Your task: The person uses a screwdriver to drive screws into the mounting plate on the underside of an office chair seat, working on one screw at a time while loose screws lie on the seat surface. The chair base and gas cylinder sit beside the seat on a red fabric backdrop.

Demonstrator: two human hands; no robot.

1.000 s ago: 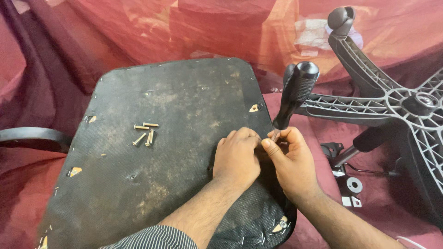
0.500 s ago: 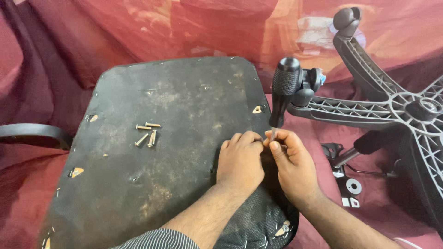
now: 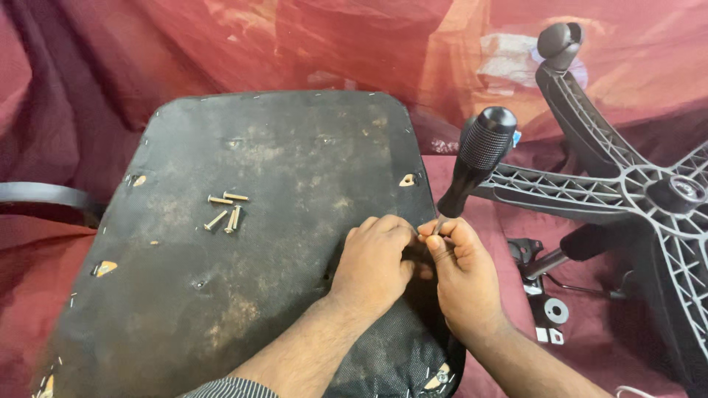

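Down at lower centre of the frame, both hands meet on the right edge of an upturned seat [image 3: 243,295], dark and scuffed. The left hand [image 3: 376,262] lies knuckles-up on it, fingers curled together; what they press on is hidden. The right hand [image 3: 461,269] pinches its fingertips around the thin shaft of a screwdriver [image 3: 476,162], whose black ribbed handle leans up and to the right above the hands. A few loose screws [image 3: 225,210] lie on the seat, left of centre, well apart from the hands. A grey star base [image 3: 641,191] fills the right side, on red cloth [image 3: 295,44].
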